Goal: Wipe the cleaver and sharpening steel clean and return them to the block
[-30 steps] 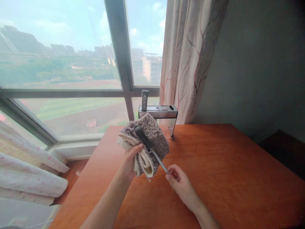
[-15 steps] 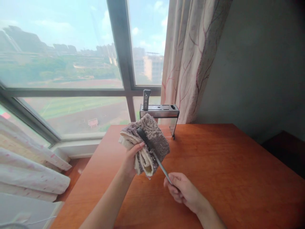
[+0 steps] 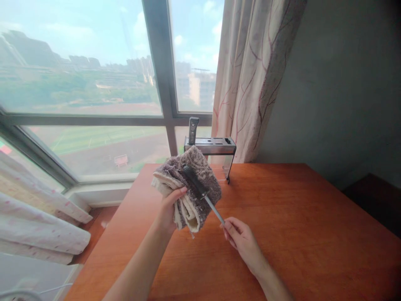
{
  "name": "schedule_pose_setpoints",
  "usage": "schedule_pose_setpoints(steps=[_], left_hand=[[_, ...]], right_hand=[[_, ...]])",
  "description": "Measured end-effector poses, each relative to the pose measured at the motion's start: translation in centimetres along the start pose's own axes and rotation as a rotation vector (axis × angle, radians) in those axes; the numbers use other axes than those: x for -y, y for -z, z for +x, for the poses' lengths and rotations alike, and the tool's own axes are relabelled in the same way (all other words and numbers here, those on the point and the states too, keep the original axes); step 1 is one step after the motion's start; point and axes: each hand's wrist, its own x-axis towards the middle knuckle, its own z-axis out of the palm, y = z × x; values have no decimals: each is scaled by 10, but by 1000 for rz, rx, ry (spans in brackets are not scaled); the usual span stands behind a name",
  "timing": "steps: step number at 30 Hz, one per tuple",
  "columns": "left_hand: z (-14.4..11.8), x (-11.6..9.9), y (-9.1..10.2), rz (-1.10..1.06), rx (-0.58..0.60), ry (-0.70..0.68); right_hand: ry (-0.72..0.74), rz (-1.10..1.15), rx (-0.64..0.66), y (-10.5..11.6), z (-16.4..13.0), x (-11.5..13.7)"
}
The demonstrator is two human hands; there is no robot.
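My left hand [image 3: 169, 209] is closed on a folded grey-brown towel [image 3: 205, 169] with a cream underside, holding it above the table. Across the towel's fluffy face lies the black ridged handle of a sharpening steel [image 3: 214, 208]. My right hand [image 3: 241, 238] pinches the steel's grey rod near its far end, which the fingers hide. Behind the towel stands a metal-topped knife block [image 3: 216, 146] with clear sides. One knife [image 3: 193, 131] sits in its left end, handle up.
Everything is over a reddish-brown wooden table [image 3: 282, 209]. Beyond its far edge are a large window [image 3: 94, 121] and a patterned curtain [image 3: 241, 83]. Another curtain [image 3: 37, 221] hangs low at the left, and a dark piece of furniture [image 3: 376, 200] stands at the right.
My right hand has moved up a little with the rod, closer to the towel. The towel has shifted slightly left, and the black handle shows more fully on it. The knife block stays put.
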Motion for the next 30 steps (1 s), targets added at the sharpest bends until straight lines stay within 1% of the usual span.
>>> schedule_pose_setpoints(steps=[2,7,9,11,14,16,18,21,23,26,30], left_hand=[[0,-2,0,-24,9,2],[0,-1,2,-95,63,11],[0,4,2,-108,92,30],[0,10,1,-109,119,83],[0,18,-3,-92,125,125],[0,21,-6,-65,101,94],[0,22,-9,-32,62,32],[2,25,-11,-3,1,-92],[3,27,-11,17,-2,-163],[5,32,-9,84,-5,-260],[8,38,-6,209,-117,-392]], right_hand=[[-12,-1,39,0,-2,1],[-197,175,248,-2,-9,5],[-227,246,284,-3,-9,4],[-215,280,273,-4,-8,4],[-157,233,177,-5,-5,1],[-92,131,76,-6,-2,-1],[16,-10,-21,-6,0,-3],[227,-275,-143,-3,2,-6],[340,-428,-214,0,2,-7],[440,-559,-282,4,1,-8],[510,-636,-322,6,-1,-10]])
